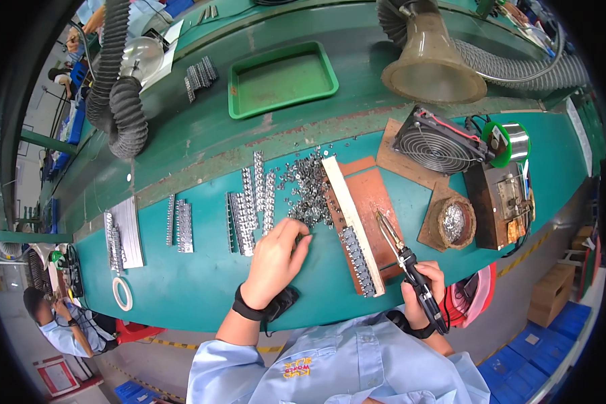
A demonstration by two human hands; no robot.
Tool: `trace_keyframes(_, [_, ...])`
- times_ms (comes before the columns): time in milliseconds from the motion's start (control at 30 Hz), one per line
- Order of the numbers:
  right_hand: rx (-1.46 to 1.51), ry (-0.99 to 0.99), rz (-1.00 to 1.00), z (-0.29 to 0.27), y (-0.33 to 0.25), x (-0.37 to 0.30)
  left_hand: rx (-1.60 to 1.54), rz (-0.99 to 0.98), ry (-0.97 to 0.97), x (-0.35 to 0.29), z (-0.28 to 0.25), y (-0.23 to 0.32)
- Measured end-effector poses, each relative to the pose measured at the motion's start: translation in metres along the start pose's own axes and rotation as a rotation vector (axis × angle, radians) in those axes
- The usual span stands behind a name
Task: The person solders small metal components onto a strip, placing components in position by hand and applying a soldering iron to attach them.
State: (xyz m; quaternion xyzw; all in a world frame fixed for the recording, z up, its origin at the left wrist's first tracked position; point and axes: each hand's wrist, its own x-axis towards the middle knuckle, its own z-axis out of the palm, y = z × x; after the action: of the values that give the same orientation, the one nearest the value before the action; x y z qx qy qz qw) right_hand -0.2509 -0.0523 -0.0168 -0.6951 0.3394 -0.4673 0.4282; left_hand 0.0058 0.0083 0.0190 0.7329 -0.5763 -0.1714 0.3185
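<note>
My right hand point(425, 296) is wrapped round the black handle of a soldering iron point(421, 286). Its metal tip points up and left, over a brown board point(374, 202). Along that board runs a pale wooden strip point(347, 209), and a row of small dark and silver parts point(358, 262) lines the strip's near left side. My left hand point(276, 259) is curled with thumb and fingers drawn together at the near edge of a heap of small metal pieces point(310, 185); whatever they pinch is too small to make out. Left of it lie several metal connector strips point(249, 202).
A green tray point(283, 81) sits at the back, with a fume hood point(434, 67) to its right. Nearer on the right are a fan point(438, 141), a solder spool point(516, 143), a round pot point(452, 222) and a metal box point(495, 202). A tape ring point(122, 293) lies left.
</note>
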Motion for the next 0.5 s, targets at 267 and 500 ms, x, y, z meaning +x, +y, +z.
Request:
trace_keyframes(267, [0.012,0.04,-0.01,0.0,0.001,-0.003,-0.116,0.063,0.014,-0.004,0.0,0.014])
trace_keyframes(500, [0.0,0.023,-0.021,0.0,-0.001,0.001,-0.37,-0.019,-0.057,-0.007,0.0,0.012])
